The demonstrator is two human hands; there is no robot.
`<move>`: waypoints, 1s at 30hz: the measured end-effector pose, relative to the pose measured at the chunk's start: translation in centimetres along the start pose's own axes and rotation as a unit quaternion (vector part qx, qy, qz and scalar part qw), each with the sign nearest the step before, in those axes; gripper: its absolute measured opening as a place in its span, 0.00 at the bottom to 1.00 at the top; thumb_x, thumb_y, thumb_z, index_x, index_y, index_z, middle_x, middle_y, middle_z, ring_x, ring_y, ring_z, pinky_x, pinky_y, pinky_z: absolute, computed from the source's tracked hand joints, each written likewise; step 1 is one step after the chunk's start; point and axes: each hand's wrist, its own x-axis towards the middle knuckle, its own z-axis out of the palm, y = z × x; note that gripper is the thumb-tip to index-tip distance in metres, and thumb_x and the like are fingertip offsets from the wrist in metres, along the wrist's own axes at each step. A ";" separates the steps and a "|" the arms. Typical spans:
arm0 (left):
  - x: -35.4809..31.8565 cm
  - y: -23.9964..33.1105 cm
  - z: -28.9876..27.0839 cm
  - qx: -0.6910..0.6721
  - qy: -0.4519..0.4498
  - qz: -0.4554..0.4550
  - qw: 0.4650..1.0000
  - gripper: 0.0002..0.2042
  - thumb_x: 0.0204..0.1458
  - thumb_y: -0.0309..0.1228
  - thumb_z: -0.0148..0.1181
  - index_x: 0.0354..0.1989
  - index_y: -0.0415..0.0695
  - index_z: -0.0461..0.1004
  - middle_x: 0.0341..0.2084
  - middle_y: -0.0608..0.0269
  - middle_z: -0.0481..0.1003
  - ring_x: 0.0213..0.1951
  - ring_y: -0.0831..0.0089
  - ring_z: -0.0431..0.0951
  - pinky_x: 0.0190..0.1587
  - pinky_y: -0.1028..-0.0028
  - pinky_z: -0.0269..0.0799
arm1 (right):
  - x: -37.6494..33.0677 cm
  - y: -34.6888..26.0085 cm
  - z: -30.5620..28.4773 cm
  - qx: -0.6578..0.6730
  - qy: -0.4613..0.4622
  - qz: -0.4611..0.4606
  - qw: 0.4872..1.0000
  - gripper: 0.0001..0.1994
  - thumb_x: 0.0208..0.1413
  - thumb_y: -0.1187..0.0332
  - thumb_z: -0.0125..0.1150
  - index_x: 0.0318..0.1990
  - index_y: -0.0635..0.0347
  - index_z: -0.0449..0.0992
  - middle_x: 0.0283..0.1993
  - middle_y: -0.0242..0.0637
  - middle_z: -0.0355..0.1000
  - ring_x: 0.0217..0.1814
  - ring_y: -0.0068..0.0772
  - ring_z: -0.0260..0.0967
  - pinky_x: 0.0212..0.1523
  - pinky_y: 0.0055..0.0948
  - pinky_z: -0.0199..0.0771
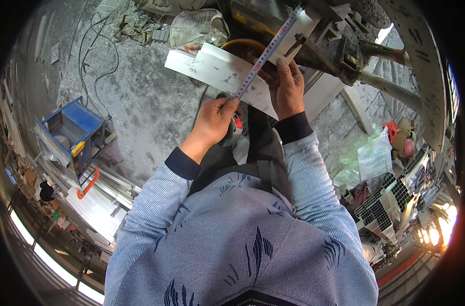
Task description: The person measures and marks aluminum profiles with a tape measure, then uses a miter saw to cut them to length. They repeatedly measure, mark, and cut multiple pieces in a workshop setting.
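Observation:
My left hand [214,120] is closed round a tape measure [234,130] with a red patch on its case, its thumb near the blade. The pulled-out tape blade [263,58] runs up and right, along a pale metal piece [300,36] on the machine. My right hand [287,91] is beside the blade, thumb and fingers at the near end of that metal piece; some fingers are partly hidden behind the blade. Under the blade lies a wide silver metal profile [217,69], slanting from upper left down to beside my right wrist.
A dark, dusty machine [339,56] with a round edge [245,46] stands ahead. A whitish sack [199,28] lies behind the profile. To the left are a blue metal stand [77,122], an orange-handled tool [88,183] and a cable [84,61]. Plastic bags [370,158] and black grids [380,204] lie right.

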 end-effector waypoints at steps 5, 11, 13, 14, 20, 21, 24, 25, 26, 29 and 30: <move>-0.1 0.0 0.2 0.004 0.013 0.026 1.000 0.19 0.69 0.38 0.55 0.29 0.36 0.80 0.16 0.63 0.72 0.23 0.79 0.69 0.28 0.73 0.66 | -0.3 0.3 0.3 0.006 0.004 -0.007 1.000 0.20 0.72 0.62 0.55 0.62 0.68 0.67 0.56 0.45 0.75 0.53 0.42 0.78 0.57 0.41 0.82; -0.2 0.2 0.3 0.005 0.015 0.023 1.000 0.19 0.69 0.37 0.55 0.30 0.35 0.80 0.16 0.60 0.73 0.23 0.77 0.71 0.29 0.71 0.67 | -0.6 0.4 0.4 0.014 -0.005 -0.010 1.000 0.19 0.73 0.65 0.50 0.63 0.71 0.65 0.58 0.51 0.75 0.59 0.46 0.78 0.59 0.42 0.82; -0.2 0.2 0.4 0.017 0.022 0.029 0.999 0.19 0.69 0.37 0.55 0.30 0.35 0.80 0.16 0.59 0.74 0.23 0.76 0.72 0.29 0.71 0.67 | -0.7 0.4 0.4 0.012 0.004 -0.006 1.000 0.19 0.73 0.65 0.50 0.63 0.71 0.65 0.58 0.50 0.75 0.59 0.45 0.78 0.59 0.41 0.82; -0.2 0.2 0.5 0.013 0.022 0.026 0.999 0.19 0.68 0.37 0.55 0.30 0.35 0.80 0.16 0.59 0.74 0.23 0.76 0.72 0.29 0.71 0.68 | -0.8 0.4 0.5 0.015 0.005 -0.007 1.000 0.19 0.73 0.65 0.50 0.62 0.71 0.65 0.58 0.50 0.75 0.59 0.45 0.78 0.59 0.41 0.82; -0.4 0.3 0.6 0.012 0.023 0.023 0.999 0.19 0.68 0.38 0.54 0.30 0.35 0.79 0.17 0.58 0.75 0.23 0.75 0.73 0.29 0.71 0.68 | -1.1 0.8 0.6 0.015 0.005 -0.006 1.000 0.18 0.73 0.66 0.50 0.62 0.70 0.65 0.57 0.49 0.75 0.58 0.44 0.78 0.60 0.40 0.82; -0.4 0.4 0.6 0.012 0.024 0.018 0.999 0.19 0.69 0.38 0.54 0.30 0.35 0.79 0.17 0.58 0.75 0.23 0.75 0.73 0.29 0.71 0.68 | -1.1 0.8 0.6 0.012 0.008 -0.007 1.000 0.19 0.73 0.64 0.52 0.63 0.69 0.66 0.57 0.48 0.75 0.58 0.43 0.78 0.58 0.39 0.82; -0.5 0.7 0.6 0.013 0.026 0.013 0.999 0.19 0.69 0.38 0.54 0.30 0.35 0.79 0.17 0.58 0.75 0.23 0.75 0.73 0.30 0.72 0.68 | -1.1 0.8 0.7 0.007 0.011 -0.010 1.000 0.20 0.72 0.63 0.54 0.63 0.68 0.67 0.58 0.44 0.75 0.56 0.39 0.78 0.55 0.37 0.83; -0.5 0.7 0.6 0.013 0.026 0.014 0.999 0.19 0.69 0.38 0.54 0.30 0.35 0.79 0.17 0.58 0.75 0.24 0.76 0.73 0.30 0.72 0.68 | -1.1 0.8 0.7 0.009 0.008 -0.012 1.000 0.20 0.72 0.63 0.54 0.63 0.68 0.67 0.58 0.44 0.75 0.56 0.39 0.78 0.55 0.36 0.83; -0.6 0.8 0.6 0.009 0.026 0.013 1.000 0.19 0.69 0.38 0.54 0.30 0.35 0.79 0.17 0.59 0.75 0.24 0.76 0.73 0.30 0.72 0.68 | -1.1 0.8 0.7 0.010 0.006 -0.014 1.000 0.20 0.72 0.63 0.54 0.63 0.68 0.67 0.59 0.44 0.75 0.56 0.39 0.78 0.55 0.36 0.83; -0.6 0.9 0.5 -0.001 0.021 0.007 1.000 0.20 0.69 0.38 0.54 0.29 0.35 0.79 0.17 0.60 0.74 0.24 0.77 0.73 0.29 0.73 0.68 | -1.1 0.7 0.6 0.021 0.002 -0.016 1.000 0.19 0.73 0.65 0.51 0.62 0.70 0.65 0.57 0.49 0.75 0.58 0.43 0.78 0.60 0.40 0.82; -0.6 1.0 0.5 -0.002 0.018 0.004 1.000 0.20 0.69 0.38 0.54 0.29 0.35 0.79 0.17 0.61 0.74 0.24 0.78 0.72 0.29 0.73 0.67 | -1.1 0.7 0.6 0.017 0.003 -0.014 1.000 0.18 0.73 0.65 0.51 0.63 0.70 0.65 0.57 0.49 0.75 0.58 0.43 0.78 0.60 0.40 0.82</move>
